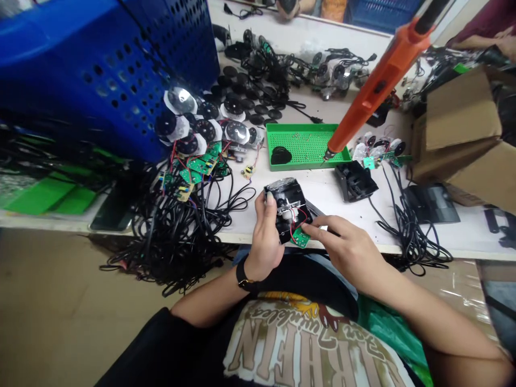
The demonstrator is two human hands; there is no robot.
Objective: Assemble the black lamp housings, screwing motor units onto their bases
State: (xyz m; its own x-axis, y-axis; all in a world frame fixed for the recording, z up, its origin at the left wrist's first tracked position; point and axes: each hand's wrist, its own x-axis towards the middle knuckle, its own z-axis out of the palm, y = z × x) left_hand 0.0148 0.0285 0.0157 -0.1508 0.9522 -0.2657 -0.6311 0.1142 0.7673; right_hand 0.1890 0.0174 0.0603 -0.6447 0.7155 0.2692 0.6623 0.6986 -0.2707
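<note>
My left hand [265, 239] is closed around a black plastic housing [285, 193] with a clear and white part inside and thin red wires running out. At the housing's lower edge sits a small green circuit board [300, 238]. The thumb and fingers of my right hand [346, 244] pinch the edge of that board beside the wires. An orange electric screwdriver [374, 91] hangs with its tip over a green tray [278, 165], which holds small screws and a black round piece. Another black housing [356, 181] lies right of the tray.
A blue perforated crate [108, 70] stands at the left. Beside it are motor assemblies with green boards [197, 166] and a tangle of black cables [169, 236] over the table edge. An open cardboard box [459, 118] is at right. Other people's arms [288, 8] show across the table.
</note>
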